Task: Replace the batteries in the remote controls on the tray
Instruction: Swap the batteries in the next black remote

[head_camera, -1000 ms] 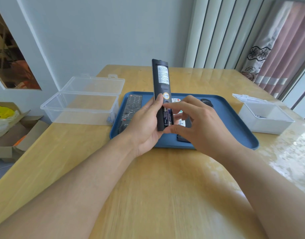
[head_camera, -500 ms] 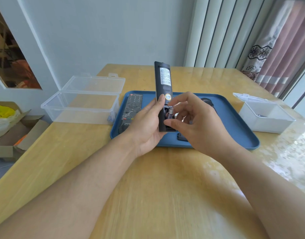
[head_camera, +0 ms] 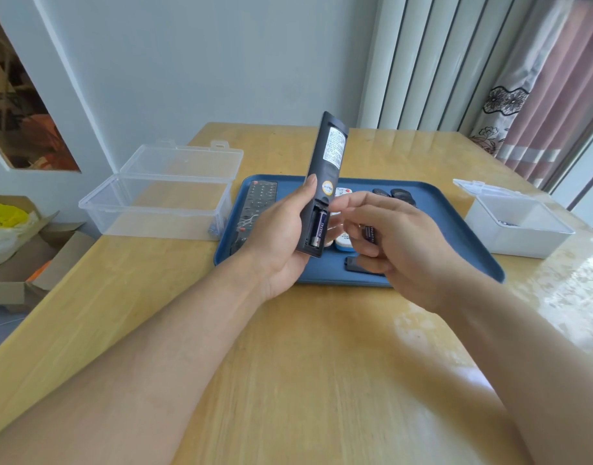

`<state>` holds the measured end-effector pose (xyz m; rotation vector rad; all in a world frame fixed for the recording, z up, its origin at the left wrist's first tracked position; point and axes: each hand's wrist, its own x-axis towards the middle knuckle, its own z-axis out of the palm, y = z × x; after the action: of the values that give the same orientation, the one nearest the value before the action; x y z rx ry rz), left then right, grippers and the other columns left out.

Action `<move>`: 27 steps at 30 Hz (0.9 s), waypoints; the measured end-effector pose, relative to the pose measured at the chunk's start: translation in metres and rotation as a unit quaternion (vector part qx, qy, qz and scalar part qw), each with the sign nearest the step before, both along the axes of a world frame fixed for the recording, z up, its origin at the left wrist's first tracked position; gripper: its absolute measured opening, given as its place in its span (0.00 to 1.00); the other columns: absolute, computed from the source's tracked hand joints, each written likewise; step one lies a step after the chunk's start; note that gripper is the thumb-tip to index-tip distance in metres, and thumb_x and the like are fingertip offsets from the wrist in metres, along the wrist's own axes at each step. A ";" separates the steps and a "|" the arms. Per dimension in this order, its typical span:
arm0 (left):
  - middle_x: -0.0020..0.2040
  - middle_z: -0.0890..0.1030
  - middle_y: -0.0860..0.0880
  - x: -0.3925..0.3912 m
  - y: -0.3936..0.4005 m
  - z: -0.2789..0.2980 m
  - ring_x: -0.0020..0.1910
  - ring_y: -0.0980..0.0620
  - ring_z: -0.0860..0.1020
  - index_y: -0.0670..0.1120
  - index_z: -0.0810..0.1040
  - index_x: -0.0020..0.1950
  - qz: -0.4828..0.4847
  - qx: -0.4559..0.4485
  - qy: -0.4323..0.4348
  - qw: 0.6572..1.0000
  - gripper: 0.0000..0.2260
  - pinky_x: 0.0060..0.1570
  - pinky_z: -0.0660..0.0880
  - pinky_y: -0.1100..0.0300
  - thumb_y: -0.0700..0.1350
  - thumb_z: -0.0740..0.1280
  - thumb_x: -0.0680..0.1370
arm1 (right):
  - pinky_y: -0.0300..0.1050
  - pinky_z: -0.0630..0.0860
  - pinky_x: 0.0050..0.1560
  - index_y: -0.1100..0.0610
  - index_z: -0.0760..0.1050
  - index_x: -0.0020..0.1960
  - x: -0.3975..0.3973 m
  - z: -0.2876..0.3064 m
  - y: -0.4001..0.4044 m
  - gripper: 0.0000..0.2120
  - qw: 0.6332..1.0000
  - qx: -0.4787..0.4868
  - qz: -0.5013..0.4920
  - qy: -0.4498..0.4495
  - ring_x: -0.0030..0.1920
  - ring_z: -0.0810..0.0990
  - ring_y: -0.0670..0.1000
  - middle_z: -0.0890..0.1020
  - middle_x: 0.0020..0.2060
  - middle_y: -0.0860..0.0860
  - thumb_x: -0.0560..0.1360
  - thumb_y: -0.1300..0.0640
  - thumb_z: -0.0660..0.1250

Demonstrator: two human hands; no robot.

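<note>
My left hand [head_camera: 278,236] grips a long black remote [head_camera: 325,169] upright above the blue tray [head_camera: 456,229], its back toward me and the battery compartment uncovered. One dark battery [head_camera: 319,229] sits in the right slot; the left slot looks empty. My right hand [head_camera: 399,239], just right of the remote, pinches a second dark battery [head_camera: 371,233] in its curled fingers. On the tray lie another black remote [head_camera: 256,206], a white remote [head_camera: 343,241] partly hidden behind my hands, and a black battery cover [head_camera: 355,264].
An open clear plastic box [head_camera: 160,199] stands left of the tray. A white open box [head_camera: 516,226] with small dark items inside stands to the right. Dark rounded pieces [head_camera: 394,194] lie at the tray's far side. Cardboard boxes [head_camera: 23,260] sit on the floor at left.
My right hand has pulled one battery out of the remote's compartment and drawn it away to the right. The remote has tilted slightly rightward in my left hand.
</note>
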<state>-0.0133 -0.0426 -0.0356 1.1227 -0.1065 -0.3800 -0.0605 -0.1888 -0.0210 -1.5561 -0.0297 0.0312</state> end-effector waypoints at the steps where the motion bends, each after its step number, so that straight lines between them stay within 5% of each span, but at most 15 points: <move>1: 0.56 0.85 0.42 0.000 0.000 0.000 0.49 0.48 0.81 0.42 0.81 0.62 0.004 -0.005 0.006 1.000 0.18 0.57 0.77 0.54 0.54 0.61 0.84 | 0.35 0.59 0.25 0.56 0.82 0.51 0.000 -0.003 0.000 0.08 0.993 -0.099 -0.020 -0.058 0.26 0.62 0.44 0.71 0.26 0.43 0.81 0.62 0.64; 4: 0.53 0.84 0.43 0.001 0.002 0.001 0.52 0.47 0.81 0.42 0.81 0.62 0.006 -0.027 0.031 0.999 0.18 0.61 0.78 0.53 0.54 0.63 0.84 | 0.32 0.63 0.30 0.47 0.84 0.50 0.000 -0.014 0.001 0.07 0.906 -0.351 -0.043 -0.232 0.27 0.66 0.45 0.68 0.24 0.43 0.77 0.58 0.71; 9: 0.50 0.83 0.46 0.003 0.003 0.000 0.46 0.49 0.80 0.42 0.82 0.61 0.000 -0.012 0.048 0.999 0.19 0.39 0.77 0.60 0.56 0.63 0.83 | 0.42 0.66 0.34 0.41 0.85 0.53 0.008 -0.021 -0.005 0.09 0.862 -0.415 -0.041 -0.289 0.33 0.71 0.47 0.72 0.31 0.44 0.74 0.52 0.76; 12: 0.52 0.83 0.45 0.003 0.002 -0.001 0.46 0.49 0.81 0.40 0.80 0.64 0.001 -0.006 0.050 0.999 0.21 0.35 0.78 0.61 0.56 0.63 0.83 | 0.46 0.69 0.33 0.39 0.85 0.53 0.010 -0.024 -0.007 0.09 0.848 -0.426 -0.044 -0.313 0.33 0.71 0.46 0.72 0.32 0.42 0.74 0.50 0.76; 15: 0.55 0.83 0.43 0.003 0.002 -0.001 0.48 0.47 0.81 0.39 0.79 0.67 0.003 0.005 0.044 0.999 0.22 0.41 0.79 0.59 0.56 0.63 0.83 | 0.41 0.65 0.32 0.38 0.84 0.53 0.009 -0.023 -0.009 0.08 0.810 -0.468 -0.046 -0.350 0.32 0.70 0.42 0.69 0.32 0.38 0.75 0.48 0.74; 19: 0.67 0.78 0.35 0.002 -0.002 -0.005 0.56 0.41 0.77 0.38 0.79 0.67 0.001 0.015 0.041 0.999 0.23 0.68 0.71 0.41 0.55 0.62 0.84 | 0.35 0.57 0.29 0.39 0.85 0.51 0.008 -0.018 -0.013 0.08 0.757 -0.520 -0.044 -0.394 0.31 0.66 0.44 0.66 0.32 0.41 0.74 0.45 0.70; 24: 0.63 0.80 0.35 0.001 -0.001 -0.004 0.54 0.43 0.78 0.37 0.79 0.66 0.008 0.010 0.050 0.999 0.21 0.59 0.76 0.48 0.53 0.63 0.84 | 0.37 0.58 0.29 0.42 0.86 0.48 0.008 -0.018 -0.011 0.08 0.721 -0.544 -0.054 -0.426 0.30 0.63 0.44 0.65 0.34 0.40 0.70 0.48 0.73; 27: 0.56 0.80 0.41 0.001 -0.001 -0.003 0.53 0.46 0.77 0.39 0.78 0.68 -0.006 -0.016 0.070 0.997 0.20 0.60 0.78 0.52 0.52 0.63 0.84 | 0.37 0.59 0.28 0.45 0.85 0.46 0.007 -0.019 -0.009 0.07 0.710 -0.549 -0.058 -0.437 0.30 0.63 0.44 0.73 0.32 0.42 0.69 0.51 0.72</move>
<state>-0.0119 -0.0431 -0.0387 1.0601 0.0038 -0.4657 -0.0539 -0.1973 -0.0397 -2.6257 -0.7975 -0.9701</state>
